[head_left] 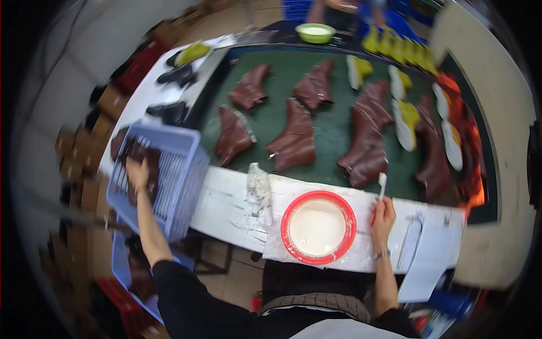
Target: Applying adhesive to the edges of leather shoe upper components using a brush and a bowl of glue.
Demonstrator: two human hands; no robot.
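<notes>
My left hand point(137, 173) reaches into a light-blue plastic basket point(192, 161), closed on a dark brown leather boot upper point(148, 160); its fingertips are partly hidden. Over the table's near edge, my right hand point(383, 219) grips a small white brush point(383, 182), bristle end pointing away from me. Between my hands stands a red-rimmed bowl point(287, 217) holding a creamy white liquid. Several reddish-brown boot uppers point(296, 137) lie in rows on the green work surface point(333, 133). A stained white cloth point(259, 192) rests left of the bowl.
Yellow-green shoe pieces with white soles point(405, 124) lie at the right, others along the far side near another person's hand. A green basin point(315, 33) stands far back. Black shoe pieces point(168, 113) sit at left. Below is a second blue basket point(121, 257); paper sheets point(426, 254) hang at right.
</notes>
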